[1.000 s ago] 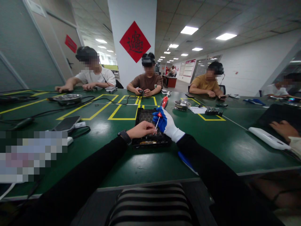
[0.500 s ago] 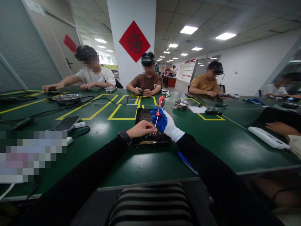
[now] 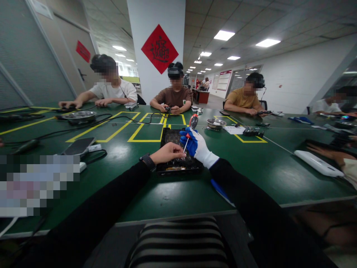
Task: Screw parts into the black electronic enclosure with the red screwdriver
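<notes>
My right hand (image 3: 196, 146), in a white and blue work glove, is closed around a screwdriver (image 3: 193, 122) with a red and dark handle. Its shaft slants down and left, the tip close to my left fingertips. My left hand (image 3: 169, 152) is bare, with a dark watch at the wrist. Its thumb and fingers pinch together near the tip; whatever lies between them is too small to make out. Beneath both hands sits a black open case (image 3: 178, 172) with dark parts inside, partly hidden by the hands.
A blue glove (image 3: 221, 191) lies by my right forearm. At left are a phone (image 3: 79, 146) and cables. Metal bowls (image 3: 216, 123) and black parts (image 3: 253, 132) stand farther back. A white power bank-like object (image 3: 318, 163) is at right. Several people sit around the green table.
The screwdriver's handle has shifted slightly rightward and turned in my right hand. My left hand stays in place. At far left, a co-worker's hand has moved right.
</notes>
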A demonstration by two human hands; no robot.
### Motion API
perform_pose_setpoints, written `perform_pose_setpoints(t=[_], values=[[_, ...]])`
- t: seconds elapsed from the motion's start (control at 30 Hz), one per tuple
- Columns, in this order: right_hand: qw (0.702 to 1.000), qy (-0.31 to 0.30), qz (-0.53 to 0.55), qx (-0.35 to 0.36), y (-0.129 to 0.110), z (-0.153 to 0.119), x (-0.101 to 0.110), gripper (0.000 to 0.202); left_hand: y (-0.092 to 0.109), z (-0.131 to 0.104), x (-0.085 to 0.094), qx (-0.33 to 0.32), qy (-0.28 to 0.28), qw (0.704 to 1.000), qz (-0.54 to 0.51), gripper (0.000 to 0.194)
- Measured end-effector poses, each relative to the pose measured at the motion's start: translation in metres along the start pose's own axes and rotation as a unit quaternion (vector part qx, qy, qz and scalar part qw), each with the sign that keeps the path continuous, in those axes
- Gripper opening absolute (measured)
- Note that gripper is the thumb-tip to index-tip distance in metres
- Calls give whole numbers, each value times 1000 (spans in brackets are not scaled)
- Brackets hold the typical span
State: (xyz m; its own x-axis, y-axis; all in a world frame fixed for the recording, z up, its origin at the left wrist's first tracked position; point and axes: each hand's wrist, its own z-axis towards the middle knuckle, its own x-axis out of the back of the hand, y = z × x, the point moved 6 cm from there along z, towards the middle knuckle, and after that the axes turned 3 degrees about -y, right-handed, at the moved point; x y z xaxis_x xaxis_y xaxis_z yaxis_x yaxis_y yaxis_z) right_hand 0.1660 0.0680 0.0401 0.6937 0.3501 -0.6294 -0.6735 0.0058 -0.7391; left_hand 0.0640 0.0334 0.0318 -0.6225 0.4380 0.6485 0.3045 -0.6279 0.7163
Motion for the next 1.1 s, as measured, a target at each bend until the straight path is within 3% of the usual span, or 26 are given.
perform_pose_setpoints(t=[0.13, 0.27, 0.6, 0.93, 1.1], values=[[997, -56, 23, -36, 0, -1, -4, 31, -1, 0, 1, -1, 7, 1000, 1, 37], [997, -72, 9, -40, 0, -4, -7, 31, -1, 0, 1, 0, 5, 1000, -3, 37], [999, -44, -13, 6, -2, -1, -4, 21, -4, 0, 1, 17, 16, 999, -30, 35], [998, 39, -23, 33, -3, -1, 0, 13, -2, 0, -3, 4, -14, 998, -57, 30], [1000, -21, 13, -13, -3, -1, -2, 30, -1, 0, -2, -6, -11, 999, -51, 31]])
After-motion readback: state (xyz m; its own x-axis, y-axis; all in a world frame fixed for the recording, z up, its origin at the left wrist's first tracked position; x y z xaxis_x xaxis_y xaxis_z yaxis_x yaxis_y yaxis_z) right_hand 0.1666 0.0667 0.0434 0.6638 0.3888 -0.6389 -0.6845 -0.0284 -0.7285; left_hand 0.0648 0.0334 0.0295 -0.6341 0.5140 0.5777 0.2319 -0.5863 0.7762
